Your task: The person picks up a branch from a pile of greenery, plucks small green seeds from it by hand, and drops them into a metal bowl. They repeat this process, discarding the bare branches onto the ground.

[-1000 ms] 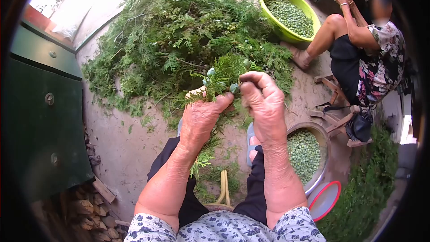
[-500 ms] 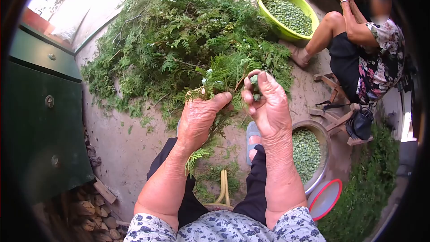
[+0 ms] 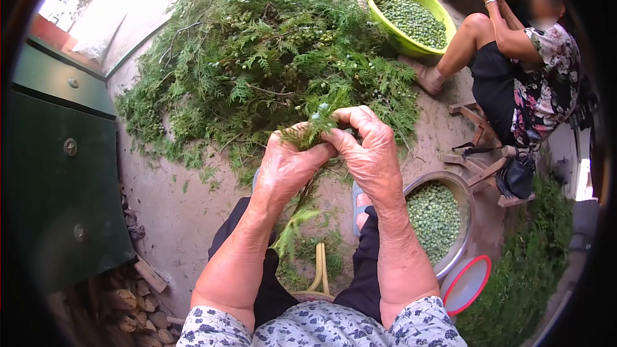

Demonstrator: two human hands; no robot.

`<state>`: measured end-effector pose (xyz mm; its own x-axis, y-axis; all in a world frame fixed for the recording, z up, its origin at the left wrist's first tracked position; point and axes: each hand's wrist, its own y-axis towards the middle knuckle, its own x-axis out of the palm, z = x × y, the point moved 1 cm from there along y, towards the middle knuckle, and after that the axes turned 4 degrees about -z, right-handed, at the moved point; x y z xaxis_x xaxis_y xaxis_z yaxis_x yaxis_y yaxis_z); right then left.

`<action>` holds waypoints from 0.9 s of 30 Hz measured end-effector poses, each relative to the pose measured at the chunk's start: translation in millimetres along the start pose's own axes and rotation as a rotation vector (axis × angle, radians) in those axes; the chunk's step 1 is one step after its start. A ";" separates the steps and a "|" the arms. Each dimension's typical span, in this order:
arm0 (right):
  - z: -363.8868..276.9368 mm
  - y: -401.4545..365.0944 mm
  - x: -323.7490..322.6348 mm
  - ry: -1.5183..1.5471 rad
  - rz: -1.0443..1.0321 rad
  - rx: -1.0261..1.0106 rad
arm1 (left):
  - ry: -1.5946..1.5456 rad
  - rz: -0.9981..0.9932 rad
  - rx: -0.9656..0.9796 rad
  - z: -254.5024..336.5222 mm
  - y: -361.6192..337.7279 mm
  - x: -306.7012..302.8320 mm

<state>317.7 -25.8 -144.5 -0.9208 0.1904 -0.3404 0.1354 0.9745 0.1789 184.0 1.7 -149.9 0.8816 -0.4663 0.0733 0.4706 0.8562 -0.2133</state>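
Two hands close on one green sprig [image 3: 313, 123] above the knees: the left hand [image 3: 288, 167] grips its stem, the right hand [image 3: 367, 154] pinches its tip. Beyond sit one metal bowl [image 3: 464, 200] of seeds, one branch heap [image 3: 257, 45] and one green basin [image 3: 411, 46].

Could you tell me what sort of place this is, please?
Probably an outdoor yard: bare earth ground, a big heap of cut evergreen branches and stacked firewood.

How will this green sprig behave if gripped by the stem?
Probably floppy: the sprig droops below the left hand. Likely light, as thumb and fingers alone hold it. The right hand pinches its tip, so bits may snap off.
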 end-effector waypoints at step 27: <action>19.5 5.0 -39.4 1.371 0.089 0.222 | 0.515 0.048 0.408 7.4 -2.1 -13.9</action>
<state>361.8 -26.1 -148.1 -0.5088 0.1109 0.8537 0.1475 0.9882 -0.0405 171.0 8.0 -143.3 0.8194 -0.3853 -0.4243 0.4964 0.8472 0.1893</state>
